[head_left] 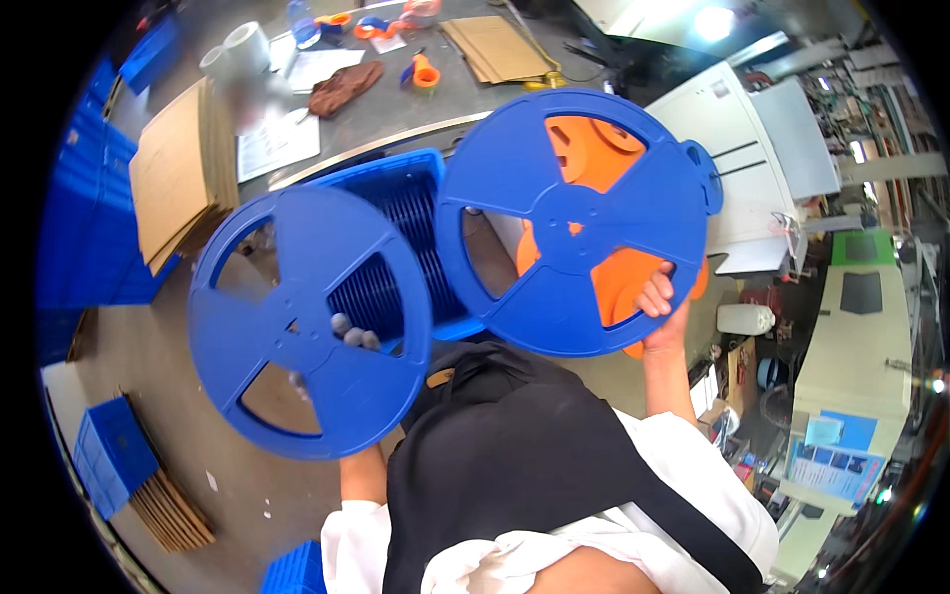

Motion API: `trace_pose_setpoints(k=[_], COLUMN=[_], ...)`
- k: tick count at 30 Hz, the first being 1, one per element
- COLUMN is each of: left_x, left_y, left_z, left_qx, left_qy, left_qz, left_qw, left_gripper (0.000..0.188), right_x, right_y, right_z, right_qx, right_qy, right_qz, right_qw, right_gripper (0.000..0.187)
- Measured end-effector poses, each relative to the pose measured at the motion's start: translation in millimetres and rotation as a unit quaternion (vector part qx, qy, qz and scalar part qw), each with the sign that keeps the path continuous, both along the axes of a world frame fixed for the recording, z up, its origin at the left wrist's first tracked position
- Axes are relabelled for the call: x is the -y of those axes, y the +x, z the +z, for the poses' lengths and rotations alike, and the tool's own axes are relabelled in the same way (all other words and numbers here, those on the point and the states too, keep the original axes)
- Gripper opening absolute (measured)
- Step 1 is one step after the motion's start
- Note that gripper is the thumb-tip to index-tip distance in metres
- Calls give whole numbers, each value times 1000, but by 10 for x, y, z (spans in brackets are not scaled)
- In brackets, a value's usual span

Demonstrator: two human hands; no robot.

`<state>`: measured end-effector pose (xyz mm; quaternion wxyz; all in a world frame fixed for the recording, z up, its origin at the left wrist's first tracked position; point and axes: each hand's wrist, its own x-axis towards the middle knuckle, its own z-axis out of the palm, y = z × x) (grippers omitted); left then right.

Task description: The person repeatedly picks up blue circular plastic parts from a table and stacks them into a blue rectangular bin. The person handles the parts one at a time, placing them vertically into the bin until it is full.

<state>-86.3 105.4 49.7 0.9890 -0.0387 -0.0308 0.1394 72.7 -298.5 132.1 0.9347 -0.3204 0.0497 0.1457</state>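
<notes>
I hold up two flat blue plastic reels, each with wide cut-out windows. The left reel (341,223) is in my left hand (354,334); its grey-covered fingertips curl through the windows, while the reel hides the palm. My right hand (661,299) grips the right reel (515,203) at its lower right, bare fingers hooked over the rim through a window. Behind and between them, a blue crate (430,158) holds several thin dark discs standing on edge. Orange round parts (618,277) show through the right reel's windows.
Beyond the crate, a grey worktable (416,104) carries tape dispensers (426,74), a brown cloth (343,89), papers and cardboard sheets (498,48). Stacked cardboard (176,163) and blue crates (94,203) stand at left. White machine panels (717,148) rise at right.
</notes>
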Motion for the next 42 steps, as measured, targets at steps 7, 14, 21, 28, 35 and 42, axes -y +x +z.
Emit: trace_pose_setpoints(k=[7,14,21,28,35,42], left_x=[-79,364,834,909,857,781], left_y=[37,435,643,534,407,306], left_z=[-62,-147,551,553,445,375], left_qx=[-35,-32,-4,-51,-72,-98], left_qy=[74,12,63,127,130,127], left_qz=[16,-136,-257,-321,-336,-322], left_qw=[996,990,964,937,930,933], left_gripper=[69,74,87,92,91,91], right_x=[-161,-583,-931,-1536,-2031,-1900], right_y=[-34,-89,-32,211,-141,154], right_z=[-26,75,-4,494,368,442], right_qx=[-17,-83,159,477,639,543], right_qy=[146,222,-482,-804,-589,-718], right_qz=[27,113,-113,16,238,198], right_qw=[989,965,854,354,434,389], right_gripper=[36,37,47,81,92,95])
